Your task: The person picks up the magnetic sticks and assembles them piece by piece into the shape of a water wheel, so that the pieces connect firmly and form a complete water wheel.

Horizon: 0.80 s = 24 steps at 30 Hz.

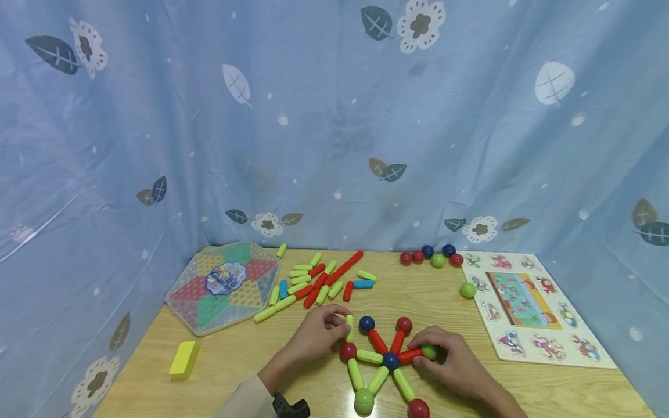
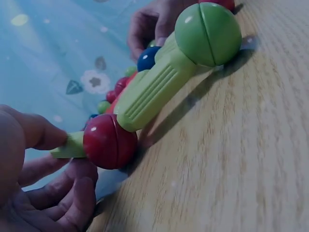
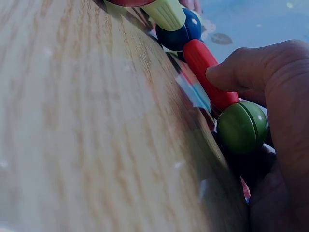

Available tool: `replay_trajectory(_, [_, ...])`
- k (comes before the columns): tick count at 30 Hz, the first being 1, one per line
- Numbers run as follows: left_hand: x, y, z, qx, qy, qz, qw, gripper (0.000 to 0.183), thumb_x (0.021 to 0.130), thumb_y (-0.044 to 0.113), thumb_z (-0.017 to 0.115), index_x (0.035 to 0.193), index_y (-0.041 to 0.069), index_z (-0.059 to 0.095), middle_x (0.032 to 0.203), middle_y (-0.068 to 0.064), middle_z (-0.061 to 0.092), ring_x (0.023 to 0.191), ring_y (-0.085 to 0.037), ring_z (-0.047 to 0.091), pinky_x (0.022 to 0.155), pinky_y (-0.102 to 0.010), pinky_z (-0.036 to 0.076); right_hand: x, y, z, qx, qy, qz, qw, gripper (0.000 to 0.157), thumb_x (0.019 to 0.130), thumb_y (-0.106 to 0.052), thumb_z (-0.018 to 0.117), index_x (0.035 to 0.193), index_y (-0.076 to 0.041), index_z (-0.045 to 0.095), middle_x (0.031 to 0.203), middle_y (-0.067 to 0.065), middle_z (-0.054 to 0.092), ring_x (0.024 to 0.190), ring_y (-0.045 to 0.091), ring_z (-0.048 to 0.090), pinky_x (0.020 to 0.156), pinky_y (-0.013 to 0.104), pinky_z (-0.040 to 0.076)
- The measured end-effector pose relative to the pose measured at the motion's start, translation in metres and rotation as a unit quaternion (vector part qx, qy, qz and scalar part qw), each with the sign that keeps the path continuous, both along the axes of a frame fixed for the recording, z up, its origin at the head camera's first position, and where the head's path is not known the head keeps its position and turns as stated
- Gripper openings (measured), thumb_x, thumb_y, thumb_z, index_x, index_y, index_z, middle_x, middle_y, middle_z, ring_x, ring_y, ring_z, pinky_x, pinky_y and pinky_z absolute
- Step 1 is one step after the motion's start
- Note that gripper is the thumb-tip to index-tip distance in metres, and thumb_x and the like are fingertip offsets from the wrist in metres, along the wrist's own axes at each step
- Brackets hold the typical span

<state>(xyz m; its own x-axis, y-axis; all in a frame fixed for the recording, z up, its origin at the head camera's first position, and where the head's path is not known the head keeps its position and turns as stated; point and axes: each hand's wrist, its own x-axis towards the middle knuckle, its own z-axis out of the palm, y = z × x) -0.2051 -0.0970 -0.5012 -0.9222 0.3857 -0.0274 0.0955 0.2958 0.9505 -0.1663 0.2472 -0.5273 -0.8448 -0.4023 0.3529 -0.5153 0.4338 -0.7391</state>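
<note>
A star-like build of rods and balls lies on the table around a dark blue ball (image 1: 390, 361). At its left, my left hand (image 1: 319, 332) pinches a yellow-green rod (image 2: 73, 145) that meets a red ball (image 2: 110, 141). On the other side, my right hand (image 1: 453, 361) holds a red rod (image 3: 205, 70) with a green ball (image 3: 241, 128) on its end; the thumb lies along the rod, while some fingers are hidden behind the ball. Yellow-green rods also link the red ball to the hub and to a near green ball (image 1: 364, 400).
Loose yellow-green, red and blue rods (image 1: 319, 284) lie behind the build. Several balls (image 1: 428, 252) sit at the back, by a picture puzzle board (image 1: 549, 348). A clear hexagonal game board (image 1: 230, 316) and a yellow block (image 1: 183, 360) are at left. A curtain (image 1: 334, 128) encloses the table.
</note>
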Motion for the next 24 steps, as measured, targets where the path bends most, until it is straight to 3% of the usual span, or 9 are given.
replay_trajectory(8, [-0.001,0.008,0.005,-0.085,0.014,-0.046,0.9952,0.032,0.102,0.022,0.074,0.131,0.007,0.077,0.093,0.004,0.074,0.080,-0.009,0.066,0.069,-0.023,0.053,0.000,0.001,0.002,0.006,-0.010,0.001,1.000,0.025,0.093,-0.013,0.088,0.112,-0.028,0.081,0.111,-0.013,0.078,0.103,0.008,0.070,0.095,0.019,0.051])
replay_trajectory(14, [0.001,0.014,0.007,-0.120,0.025,-0.086,0.9887,0.046,0.100,0.020,0.077,0.143,0.005,0.070,0.086,0.008,0.073,0.070,-0.006,0.063,0.064,-0.020,0.047,0.000,0.002,0.001,0.012,-0.020,0.000,1.000,0.023,0.095,-0.016,0.086,0.113,-0.029,0.081,0.114,-0.013,0.077,0.107,0.008,0.070,0.098,0.019,0.052])
replay_trajectory(20, [0.003,0.018,0.009,-0.135,0.035,-0.093,0.9858,0.054,0.102,0.018,0.075,0.153,0.009,0.062,0.086,0.009,0.071,0.067,-0.005,0.061,0.064,-0.019,0.046,-0.001,0.002,0.001,0.012,-0.017,0.001,1.000,0.022,0.095,-0.017,0.087,0.113,-0.029,0.081,0.115,-0.014,0.077,0.108,0.007,0.070,0.099,0.019,0.052])
replay_trajectory(24, [0.004,0.018,0.009,-0.151,0.064,-0.084,0.9828,0.049,0.101,0.020,0.076,0.148,0.010,0.064,0.094,0.004,0.069,0.072,-0.006,0.058,0.067,-0.021,0.046,-0.001,0.001,0.001,0.013,-0.018,-0.009,1.000,0.023,0.095,-0.017,0.087,0.113,-0.029,0.081,0.117,-0.013,0.078,0.111,0.007,0.070,0.101,0.018,0.051])
